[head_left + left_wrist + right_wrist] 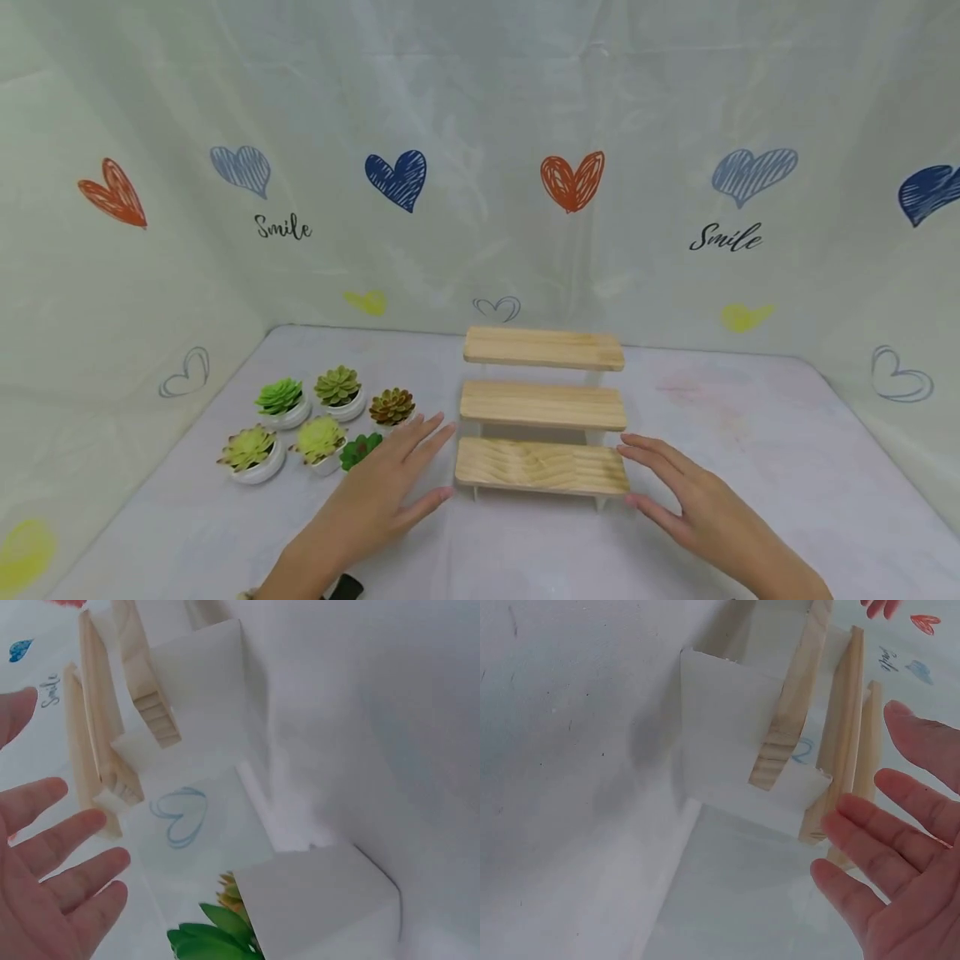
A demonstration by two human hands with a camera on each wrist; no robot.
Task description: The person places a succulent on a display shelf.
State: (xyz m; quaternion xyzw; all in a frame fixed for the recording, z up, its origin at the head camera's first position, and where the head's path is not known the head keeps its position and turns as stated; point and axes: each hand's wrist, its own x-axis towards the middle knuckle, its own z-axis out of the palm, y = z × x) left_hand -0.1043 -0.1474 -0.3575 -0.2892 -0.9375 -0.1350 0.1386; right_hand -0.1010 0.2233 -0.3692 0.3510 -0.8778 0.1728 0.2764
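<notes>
A three-step display stand stands in the middle of the table, with a bottom wooden board [542, 467], a middle board [542, 406] and a top board [543, 347] on white supports. My left hand [382, 492] hovers left of the stand, fingers spread and holding nothing; it partly covers a dark green succulent [361, 450]. On the other side, my right hand [693, 508] is held near the bottom board's right end, its fingers extended. Whether the right fingertips touch the board I cannot tell. The right wrist view shows the stand's white side panel [731, 727] beside the fingers.
Several potted succulents in white pots cluster at the left, among them a bright green one [280, 397], a yellow-green one [320, 439] and a reddish-brown one [392, 407]. Behind the table [720, 417] hangs a pale curtain [480, 100] printed with hearts.
</notes>
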